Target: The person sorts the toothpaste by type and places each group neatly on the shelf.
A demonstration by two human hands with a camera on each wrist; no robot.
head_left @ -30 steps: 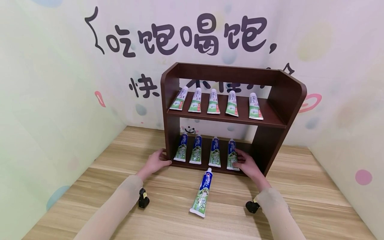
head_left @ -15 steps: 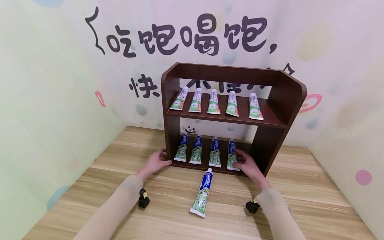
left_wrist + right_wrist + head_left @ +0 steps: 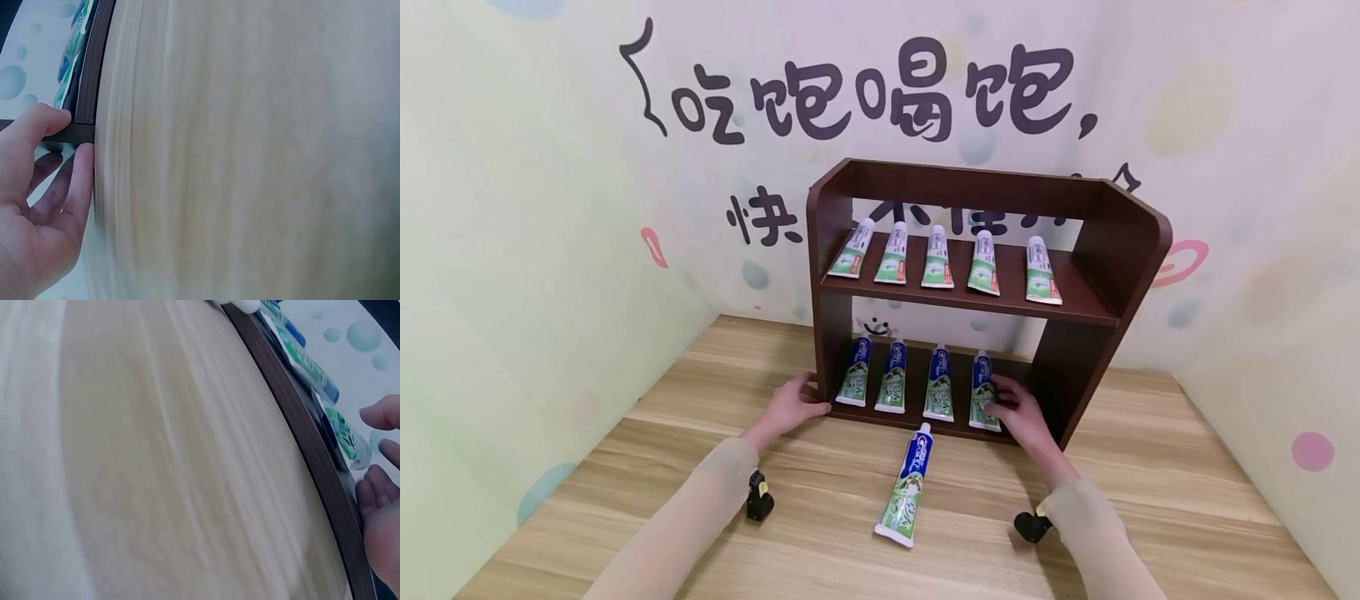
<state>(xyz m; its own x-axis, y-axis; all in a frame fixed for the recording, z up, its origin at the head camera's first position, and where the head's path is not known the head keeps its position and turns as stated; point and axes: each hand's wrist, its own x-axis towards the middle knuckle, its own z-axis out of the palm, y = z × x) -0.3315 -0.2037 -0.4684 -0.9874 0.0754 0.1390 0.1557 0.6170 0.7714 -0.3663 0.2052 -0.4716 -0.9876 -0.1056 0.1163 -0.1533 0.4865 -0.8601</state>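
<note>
My left hand [image 3: 790, 406] grips the lower left corner of a dark brown wooden shelf [image 3: 967, 302]. In the left wrist view the thumb lies on the inner side and the fingers [image 3: 78, 187] on the outer side. On the lower board lie blue-and-green toothpaste tubes in a row, caps to the back. My right hand [image 3: 1024, 417] is at the right edge of the rightmost toothpaste tube [image 3: 983, 392], fingers loosely bent; the right wrist view shows the thumb [image 3: 382, 414] standing off the tube. Another toothpaste tube [image 3: 906, 492] lies on the table in front of the shelf.
Several white-and-green toothpaste tubes [image 3: 937, 258] lie in a row on the upper board. The shelf stands on a wood-grain table [image 3: 820, 533], near a printed back wall [image 3: 760, 42]. A left side wall [image 3: 550, 275] and a right one [image 3: 1285, 317] flank the table.
The head view has shifted slightly, so the shelf and tubes appear a little lower and to the right. Both hands stay at the same spots by the shelf.
</note>
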